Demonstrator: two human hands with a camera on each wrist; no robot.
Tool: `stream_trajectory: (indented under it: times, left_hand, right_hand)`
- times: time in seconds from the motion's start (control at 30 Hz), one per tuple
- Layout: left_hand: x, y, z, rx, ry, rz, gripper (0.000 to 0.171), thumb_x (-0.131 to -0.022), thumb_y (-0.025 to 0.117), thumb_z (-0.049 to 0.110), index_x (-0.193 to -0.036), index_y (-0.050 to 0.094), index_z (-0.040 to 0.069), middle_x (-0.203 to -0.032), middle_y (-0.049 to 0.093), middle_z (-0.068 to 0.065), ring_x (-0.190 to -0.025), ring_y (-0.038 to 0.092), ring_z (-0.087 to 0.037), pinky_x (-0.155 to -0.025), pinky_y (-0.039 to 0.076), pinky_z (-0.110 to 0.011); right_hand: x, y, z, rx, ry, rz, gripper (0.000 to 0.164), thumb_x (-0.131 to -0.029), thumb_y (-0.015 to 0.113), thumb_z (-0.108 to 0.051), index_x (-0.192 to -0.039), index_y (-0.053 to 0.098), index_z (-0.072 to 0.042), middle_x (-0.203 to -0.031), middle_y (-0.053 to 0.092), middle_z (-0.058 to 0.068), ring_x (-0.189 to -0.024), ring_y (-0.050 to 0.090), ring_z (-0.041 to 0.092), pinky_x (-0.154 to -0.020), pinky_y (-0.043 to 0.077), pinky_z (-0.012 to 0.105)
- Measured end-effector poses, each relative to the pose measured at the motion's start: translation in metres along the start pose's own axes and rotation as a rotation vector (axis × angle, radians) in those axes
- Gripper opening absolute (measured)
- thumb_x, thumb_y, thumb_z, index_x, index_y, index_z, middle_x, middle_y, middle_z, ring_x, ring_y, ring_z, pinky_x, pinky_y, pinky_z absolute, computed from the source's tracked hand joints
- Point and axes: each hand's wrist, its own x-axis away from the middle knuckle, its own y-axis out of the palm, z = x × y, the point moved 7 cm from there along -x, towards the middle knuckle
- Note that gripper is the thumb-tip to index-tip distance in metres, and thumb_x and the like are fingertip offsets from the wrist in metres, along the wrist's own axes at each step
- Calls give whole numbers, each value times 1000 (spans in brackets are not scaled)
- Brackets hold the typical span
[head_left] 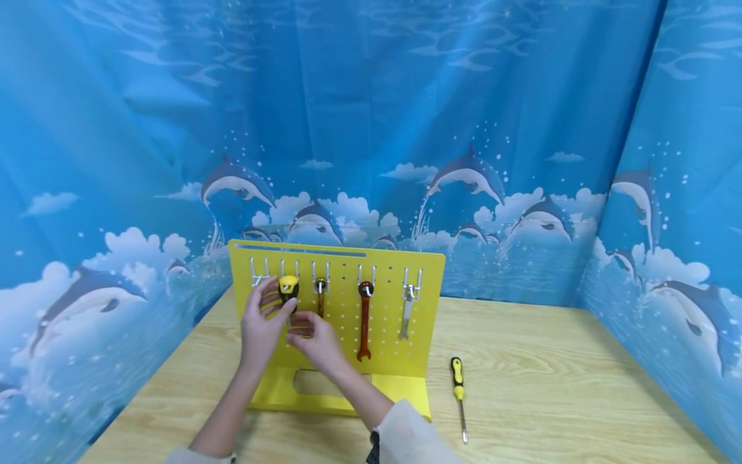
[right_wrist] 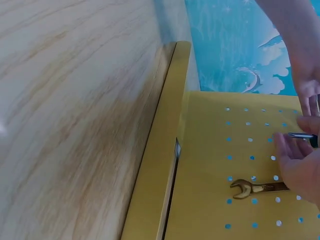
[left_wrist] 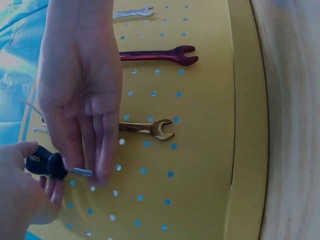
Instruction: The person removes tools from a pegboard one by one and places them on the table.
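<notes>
A stubby screwdriver (head_left: 288, 290) with a yellow-and-black handle is upright, tip down, in front of the upper left of a yellow pegboard (head_left: 342, 322). My left hand (head_left: 263, 325) grips its handle between thumb and fingers. Its short metal shaft (left_wrist: 81, 171) points out below the handle. My right hand (head_left: 315, 338) is just below, its fingers loosely bent about the shaft; whether they touch it I cannot tell. Behind the hands hangs a gold wrench (left_wrist: 150, 128), partly hidden. Whether the screwdriver meets a hook is hidden.
A red wrench (head_left: 364, 322) and a silver wrench (head_left: 406, 316) hang from hooks further right. On the wooden table (head_left: 551, 374), right of the board, lies a long yellow-and-black screwdriver (head_left: 458, 390). A dolphin-print curtain (head_left: 371, 129) surrounds the table's back and sides.
</notes>
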Motion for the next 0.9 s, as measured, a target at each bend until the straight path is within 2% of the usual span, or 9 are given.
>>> stream_trajectory:
  times: [0.2,0.37,0.63,0.9]
  left_hand:
    - [-1,2,0,-29,11,9,45,-81,69,4,-123,53,1,-111,54,-13,-92,54,-19,-77,48,-15]
    - [0,1,6,-48,-3,15,44,-80,70,5,-121,55,2,-109,54,-12,-88,55,-15,-75,49,-15]
    - [9,-1,37,-49,-31,11,42,-80,69,-1,-119,54,-5,-107,54,-18,-87,54,-19,-74,48,-14]
    - [10,-5,24,-52,-87,1,45,-82,70,11,-123,53,3,-109,52,-10,-90,54,-15,-76,47,-13]
  right_hand:
    - [-1,1,-2,1,-14,55,24,-79,66,3,-101,58,7,-91,64,10,-81,61,15,-71,51,20]
    - [0,2,-3,-31,-13,82,20,-78,65,5,-97,59,8,-86,63,9,-76,60,14,-68,52,20]
    - [7,2,-9,-62,-8,48,16,-79,64,7,-95,60,8,-84,64,11,-72,62,14,-66,53,21]
    - [16,1,-19,-92,11,7,16,-81,64,4,-96,60,6,-85,64,7,-73,61,11,-68,53,21]
